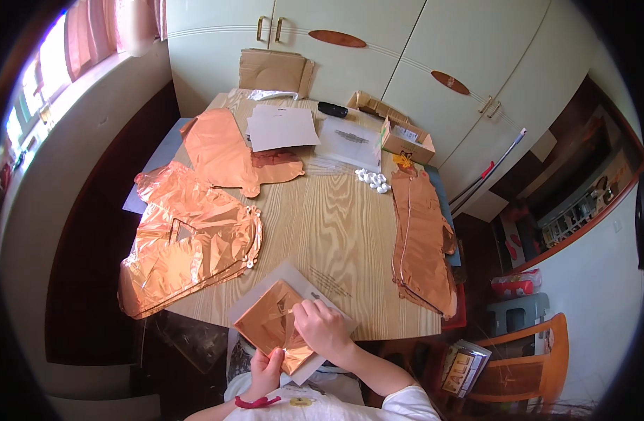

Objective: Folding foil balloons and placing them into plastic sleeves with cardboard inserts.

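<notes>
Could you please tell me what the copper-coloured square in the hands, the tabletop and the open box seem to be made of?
Copper-coloured square: probably thin metallic foil or film, shiny, with bright highlights.
Tabletop: wood or wood-look laminate, low sheen, with long grain lines; either fits.
Open box: likely cardboard, matte, with thin brown walls.

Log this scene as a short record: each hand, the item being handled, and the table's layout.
Left hand: thumb over the near part of a folded copper foil
Right hand: fingertips at the foil's right side; grip unclear
Under foil: pale translucent sheet
Surface: wooden table
Left side: crinkled foil pile, smoother foil pile
Right side: long foil stack
Far side: pale grey cards, open cardboard box, small white pieces
</notes>
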A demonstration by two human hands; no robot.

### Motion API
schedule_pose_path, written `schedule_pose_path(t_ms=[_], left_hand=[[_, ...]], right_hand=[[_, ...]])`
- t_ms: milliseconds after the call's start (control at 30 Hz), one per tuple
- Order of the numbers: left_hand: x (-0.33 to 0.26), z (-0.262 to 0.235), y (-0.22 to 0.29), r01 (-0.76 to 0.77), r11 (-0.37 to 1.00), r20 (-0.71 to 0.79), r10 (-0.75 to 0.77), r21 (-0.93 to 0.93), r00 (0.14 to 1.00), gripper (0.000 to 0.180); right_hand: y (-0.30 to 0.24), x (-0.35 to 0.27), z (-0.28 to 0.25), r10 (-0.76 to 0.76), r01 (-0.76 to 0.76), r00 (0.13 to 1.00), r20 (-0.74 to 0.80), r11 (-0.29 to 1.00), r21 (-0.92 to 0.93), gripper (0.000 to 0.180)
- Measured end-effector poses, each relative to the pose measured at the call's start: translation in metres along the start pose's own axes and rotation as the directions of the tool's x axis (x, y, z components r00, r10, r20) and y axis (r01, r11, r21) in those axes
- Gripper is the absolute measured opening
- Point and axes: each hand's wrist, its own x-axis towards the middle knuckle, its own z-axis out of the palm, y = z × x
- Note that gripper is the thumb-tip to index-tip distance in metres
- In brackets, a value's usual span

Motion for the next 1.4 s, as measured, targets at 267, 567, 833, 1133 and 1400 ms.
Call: schedule_pose_path(t_ms=[267,567,833,1133,1400], left_hand=[[-0.011,-0.006,0.011,0.203,0.97,0.033,-0.2,-0.134,0.979,0.027],[-0.012,-0.035,0.017,0.277,0.949,0.177,-0.301,0.149,0.937,0.027],[-0.002,-0.014,0.016,0.339,0.94,0.162,-0.339,0.029,0.927,0.024],[0.001,-0.008,0.032,0.287,0.941,0.106,-0.308,0.177,0.945,0.019],[0.004,0.002,0.033,0.2,0.959,0.059,-0.216,0.2,0.975,0.011]], right_hand=[[-0.008,-0.004,0.006,0.038,-0.041,0.997,0.061,0.998,0.045,0.015],[-0.009,-0.01,0.003,-0.009,0.006,0.999,0.033,0.997,0.073,0.012],[-0.019,-0.016,0.001,-0.073,0.073,0.997,-0.007,0.995,0.066,0.009],[-0.012,-0.02,-0.004,-0.054,0.054,0.999,-0.005,0.995,0.087,0.01],[-0.021,-0.025,-0.002,-0.063,0.06,0.998,0.015,0.99,0.128,0.011]])
